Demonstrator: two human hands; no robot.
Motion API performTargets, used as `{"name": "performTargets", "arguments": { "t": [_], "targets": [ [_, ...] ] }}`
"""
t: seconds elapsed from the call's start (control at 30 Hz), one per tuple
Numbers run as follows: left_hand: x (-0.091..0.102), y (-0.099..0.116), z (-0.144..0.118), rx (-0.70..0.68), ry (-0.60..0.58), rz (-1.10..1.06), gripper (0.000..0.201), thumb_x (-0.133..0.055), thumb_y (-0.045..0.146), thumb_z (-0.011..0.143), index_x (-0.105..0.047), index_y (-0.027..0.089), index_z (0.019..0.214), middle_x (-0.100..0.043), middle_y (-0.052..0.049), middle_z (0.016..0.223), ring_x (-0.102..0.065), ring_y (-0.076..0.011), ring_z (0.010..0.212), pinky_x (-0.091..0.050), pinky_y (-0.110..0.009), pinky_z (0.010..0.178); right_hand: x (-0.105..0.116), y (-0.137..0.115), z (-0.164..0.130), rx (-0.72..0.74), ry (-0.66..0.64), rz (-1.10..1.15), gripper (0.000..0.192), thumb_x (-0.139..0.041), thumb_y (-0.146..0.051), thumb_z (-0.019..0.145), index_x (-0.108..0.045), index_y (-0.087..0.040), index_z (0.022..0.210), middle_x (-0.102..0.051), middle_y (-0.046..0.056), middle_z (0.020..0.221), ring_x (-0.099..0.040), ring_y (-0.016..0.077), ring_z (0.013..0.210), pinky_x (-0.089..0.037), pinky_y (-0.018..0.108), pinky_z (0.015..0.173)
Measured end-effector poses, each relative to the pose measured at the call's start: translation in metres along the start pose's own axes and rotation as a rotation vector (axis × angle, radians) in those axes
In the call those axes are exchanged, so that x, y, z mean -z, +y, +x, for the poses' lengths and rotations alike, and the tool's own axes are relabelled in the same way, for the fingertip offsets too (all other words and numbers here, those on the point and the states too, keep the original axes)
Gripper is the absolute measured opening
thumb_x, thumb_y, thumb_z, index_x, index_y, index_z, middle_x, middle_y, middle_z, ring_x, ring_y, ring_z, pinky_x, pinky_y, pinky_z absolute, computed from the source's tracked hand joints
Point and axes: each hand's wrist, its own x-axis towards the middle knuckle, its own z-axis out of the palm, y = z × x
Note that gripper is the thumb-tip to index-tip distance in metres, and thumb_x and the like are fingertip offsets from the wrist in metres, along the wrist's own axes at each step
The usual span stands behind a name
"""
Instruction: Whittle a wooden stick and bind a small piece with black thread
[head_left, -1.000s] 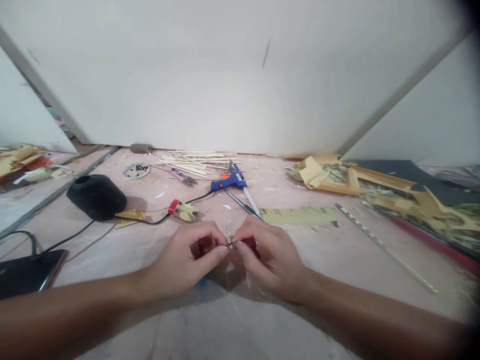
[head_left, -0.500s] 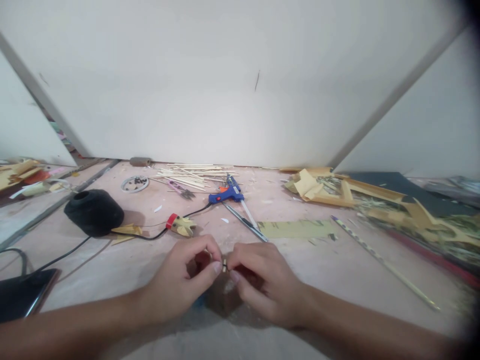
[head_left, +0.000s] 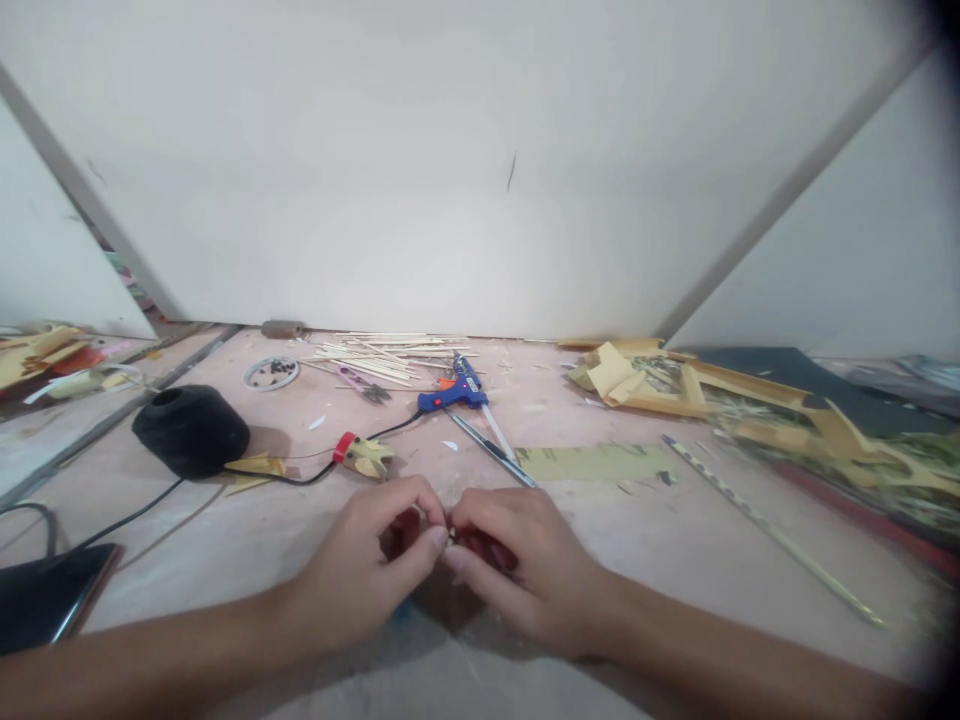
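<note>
Hands closer together than before; left hand [head_left: 375,565] and right hand [head_left: 517,565] pinch one small piece [head_left: 449,532] between fingertips. One glue gun [head_left: 456,388], one black spool [head_left: 190,430] behind.

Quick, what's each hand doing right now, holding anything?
Left hand: fingers pinched shut on a tiny piece held between both hands.
Right hand: pinched shut on the same tiny piece; what it is cannot be told.

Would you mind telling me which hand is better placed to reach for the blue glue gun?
Probably the right hand. The glue gun lies beyond and slightly right of where both hands pinch a small piece; the left hand sits further off.
</note>
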Motion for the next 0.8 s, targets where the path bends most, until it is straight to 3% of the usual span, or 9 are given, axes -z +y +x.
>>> {"name": "performTargets", "arguments": {
  "t": [0.2, 0.37, 0.53, 0.67, 0.8],
  "targets": [
    [0.001, 0.005, 0.001, 0.035, -0.032, -0.116, 0.021, -0.057, 0.033, 0.098, -0.057, 0.017, 0.084, -0.053, 0.004, 0.07, -0.048, -0.0083, 0.054, -0.037, -0.02, 0.052, 0.002, 0.001, 0.001, -0.006, -0.011, 0.08, 0.021, -0.058, -0.03, 0.097, -0.057, -0.017, 0.08, -0.053, -0.005, 0.065, -0.045, 0.0074, 0.057, -0.033, 0.021, 0.059],
    [0.001, 0.01, 0.002, 0.09, 0.012, -0.135, 0.022, -0.059, 0.036, 0.097, -0.055, 0.017, 0.087, -0.049, 0.006, 0.062, -0.047, -0.0074, 0.048, -0.036, -0.018, 0.047, 0.003, 0.003, 0.001, 0.034, -0.03, 0.108, 0.024, -0.054, -0.028, 0.1, -0.057, -0.017, 0.078, -0.054, -0.003, 0.07, -0.046, 0.0087, 0.062, -0.034, 0.023, 0.062],
    [0.005, 0.005, -0.002, 0.059, 0.013, -0.251, 0.028, -0.051, 0.046, 0.102, -0.052, 0.019, 0.094, -0.052, 0.005, 0.071, -0.047, -0.0073, 0.051, -0.035, -0.018, 0.047, 0.003, 0.003, -0.001, 0.023, 0.023, 0.137, 0.023, -0.051, -0.025, 0.101, -0.056, -0.017, 0.08, -0.053, -0.004, 0.07, -0.047, 0.0089, 0.063, -0.035, 0.023, 0.065],
    [0.006, 0.006, -0.001, -0.016, -0.074, -0.152, 0.026, -0.057, 0.04, 0.099, -0.058, 0.017, 0.086, -0.052, 0.004, 0.068, -0.046, -0.0087, 0.057, -0.036, -0.02, 0.053, 0.003, 0.004, -0.001, 0.005, 0.05, 0.132, 0.022, -0.051, -0.026, 0.102, -0.058, -0.017, 0.083, -0.054, -0.003, 0.071, -0.048, 0.0093, 0.063, -0.035, 0.023, 0.065],
    [0.004, 0.011, 0.001, -0.041, -0.022, -0.044, 0.02, -0.059, 0.029, 0.097, -0.061, 0.016, 0.082, -0.057, 0.002, 0.07, -0.049, -0.0101, 0.062, -0.038, -0.02, 0.056, 0.002, 0.005, -0.003, 0.044, 0.048, 0.115, 0.019, -0.052, -0.024, 0.101, -0.058, -0.018, 0.083, -0.055, -0.003, 0.07, -0.047, 0.0091, 0.062, -0.035, 0.023, 0.064]
  ]
}}
